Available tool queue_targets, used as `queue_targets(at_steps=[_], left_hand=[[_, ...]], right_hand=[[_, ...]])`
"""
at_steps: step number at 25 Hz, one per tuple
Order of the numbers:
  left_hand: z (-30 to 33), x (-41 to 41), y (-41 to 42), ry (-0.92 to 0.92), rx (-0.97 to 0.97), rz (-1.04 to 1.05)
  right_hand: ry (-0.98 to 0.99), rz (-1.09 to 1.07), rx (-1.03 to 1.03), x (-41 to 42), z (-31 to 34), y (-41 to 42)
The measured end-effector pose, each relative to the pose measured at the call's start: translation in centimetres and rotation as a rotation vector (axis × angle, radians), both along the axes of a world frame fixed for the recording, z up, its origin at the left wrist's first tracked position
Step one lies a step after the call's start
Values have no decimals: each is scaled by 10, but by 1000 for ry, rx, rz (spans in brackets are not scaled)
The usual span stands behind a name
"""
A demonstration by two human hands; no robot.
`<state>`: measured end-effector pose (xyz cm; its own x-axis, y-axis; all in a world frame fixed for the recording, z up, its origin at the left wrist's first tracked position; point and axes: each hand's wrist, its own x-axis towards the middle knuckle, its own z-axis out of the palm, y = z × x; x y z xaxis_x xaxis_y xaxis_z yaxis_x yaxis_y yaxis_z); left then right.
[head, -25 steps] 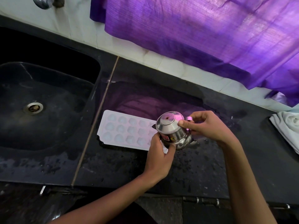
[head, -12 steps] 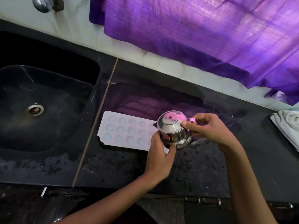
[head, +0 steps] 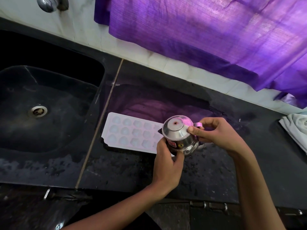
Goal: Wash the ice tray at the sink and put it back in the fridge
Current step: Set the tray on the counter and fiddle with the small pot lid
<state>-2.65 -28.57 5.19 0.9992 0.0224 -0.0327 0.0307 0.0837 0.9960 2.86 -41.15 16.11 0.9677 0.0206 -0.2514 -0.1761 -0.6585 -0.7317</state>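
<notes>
1. Starting at the far left, the black sink (head: pixel 49 97) sits sunk into the dark counter (head: pixel 132 171), its steel drain (head: pixel 37 111) showing in the basin floor, and a chrome tap fitting (head: pixel 47 4) on the white wall above.
2. Just right of the sink's edge and the thin counter seam, the ice tray (head: pixel 131 131) lies flat on the wet counter, white, cavities facing up, its right end hidden behind the steel vessel.
3. Over that right end, the left hand (head: pixel 167 165) wraps fingers and thumb round the lower body of a small steel pot (head: pixel 180 135), gripping it from the near side; the pot carries a red sticker and a "3" label.
4. Right beside it, the right hand (head: pixel 217 135) pinches the pot's upper part, thumb on the domed lid, fingers curled at a small metal tab on the far side.
5. Above, a purple cloth (head: pixel 207 39) hangs along the wall.
6. Far right, a white towel (head: pixel 295 128) lies on the counter.
</notes>
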Motion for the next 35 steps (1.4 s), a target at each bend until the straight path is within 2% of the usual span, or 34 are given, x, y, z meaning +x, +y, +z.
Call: queue_targets(at_steps=[16, 35], left_hand=[[-3, -9, -1, 129, 42, -42], [-1, -11, 2, 137, 39, -34]], right_hand=[[32, 61, -162, -6, 3, 6], [28, 58, -142, -8, 6, 7]])
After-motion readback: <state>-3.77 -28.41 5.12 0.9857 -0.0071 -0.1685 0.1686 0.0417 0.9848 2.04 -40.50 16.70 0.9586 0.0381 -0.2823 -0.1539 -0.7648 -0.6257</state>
